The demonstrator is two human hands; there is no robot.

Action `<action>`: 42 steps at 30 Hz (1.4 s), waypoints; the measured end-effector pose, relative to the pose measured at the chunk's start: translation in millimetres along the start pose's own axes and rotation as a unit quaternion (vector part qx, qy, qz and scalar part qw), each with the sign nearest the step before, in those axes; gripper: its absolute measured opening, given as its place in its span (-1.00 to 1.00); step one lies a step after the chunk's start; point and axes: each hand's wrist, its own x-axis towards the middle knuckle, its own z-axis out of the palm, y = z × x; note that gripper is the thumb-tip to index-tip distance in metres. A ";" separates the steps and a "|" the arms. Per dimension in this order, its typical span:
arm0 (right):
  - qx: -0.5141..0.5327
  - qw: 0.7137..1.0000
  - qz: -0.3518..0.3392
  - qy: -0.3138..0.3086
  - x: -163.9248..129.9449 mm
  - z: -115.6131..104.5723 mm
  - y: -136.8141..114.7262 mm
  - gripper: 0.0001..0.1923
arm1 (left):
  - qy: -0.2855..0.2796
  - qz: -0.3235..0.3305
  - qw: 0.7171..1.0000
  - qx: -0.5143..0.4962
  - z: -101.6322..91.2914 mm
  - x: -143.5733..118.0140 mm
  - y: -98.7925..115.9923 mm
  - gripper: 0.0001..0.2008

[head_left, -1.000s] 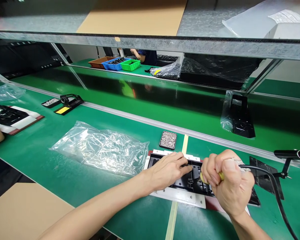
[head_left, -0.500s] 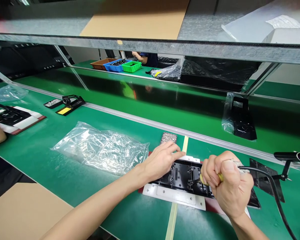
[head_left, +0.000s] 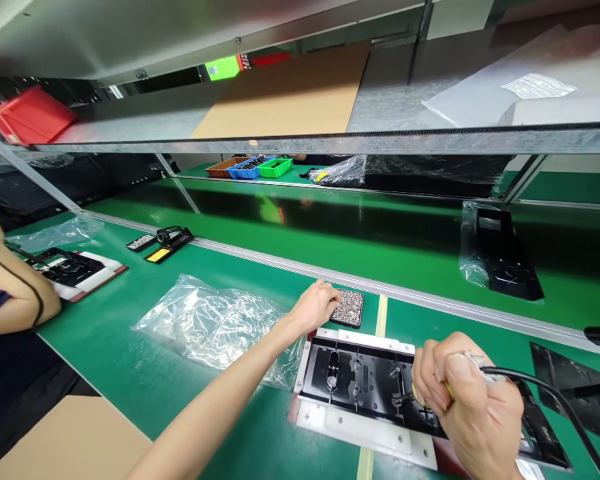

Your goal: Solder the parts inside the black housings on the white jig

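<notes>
Head view: low in the frame's centre, the left hand (head_left: 316, 305) reaches forward, fingers pinched together at the near edge of a small black tray of tiny silver screws (head_left: 349, 307). That tray lies just beyond the long black plastic panel on its white fixture (head_left: 360, 380) (long axis left to right). At lower right, the right hand (head_left: 473, 400) is clamped around a yellow-handled corded electric screwdriver (head_left: 485, 379), tip over the panel.

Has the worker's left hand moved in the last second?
Yes. The left hand has left the black panel and reached away from the worker to the small tray of screws beyond it.
</notes>
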 end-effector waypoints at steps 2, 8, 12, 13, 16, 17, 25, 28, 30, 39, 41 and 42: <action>-0.001 1.000 -0.002 0.000 0.2 -0.5 1.4 -0.60 | -0.003 0.003 1.000 0.008 3.1 3.0 1.0 -0.81; 0.000 1.000 -0.007 0.001 1.2 -0.1 1.8 -0.59 | -0.005 0.012 0.999 0.040 11.4 9.1 4.8 -0.77; -0.007 1.000 -0.009 0.000 0.6 1.5 0.6 -0.59 | -0.011 0.013 0.999 0.041 11.6 9.9 7.1 -0.76; -0.007 1.000 -0.009 0.000 0.3 1.6 1.0 -0.59 | -0.012 0.012 0.999 0.037 11.1 9.7 7.0 -0.77; -0.005 1.000 -0.015 -0.004 -1.3 0.4 4.4 -0.61 | -0.007 -0.003 1.000 0.013 8.3 8.0 5.4 -0.80; -0.006 1.000 -0.016 -0.004 -2.0 -0.5 6.1 -0.61 | -0.001 -0.015 1.000 0.002 6.8 7.1 5.0 -0.82; -0.010 1.000 -0.019 -0.007 -2.1 -2.3 12.1 -0.62 | 0.034 -0.105 0.984 -0.142 -21.4 -22.6 23.5 -0.86; -0.009 1.000 -0.020 -0.015 -1.2 -1.6 12.2 -0.63 | 0.042 -0.092 0.975 -0.198 -34.8 -49.9 41.8 -0.86; -0.015 1.000 -0.013 -0.014 -1.0 -1.9 13.2 -0.64 | 0.034 -0.046 0.972 -0.229 -40.7 -70.2 55.1 -0.88; -0.038 0.999 -0.017 0.008 1.9 2.4 11.1 -0.62 | -0.022 0.172 0.985 -0.020 -19.8 -113.7 77.2 -0.79; -0.044 0.999 -0.015 0.013 2.6 3.5 9.8 -0.60 | -0.025 0.188 0.982 0.020 -14.7 -115.2 75.6 -0.82; -0.045 0.999 -0.015 0.014 2.8 3.8 9.4 -0.59 | -0.025 0.194 0.980 0.034 -13.3 -115.8 75.1 -0.82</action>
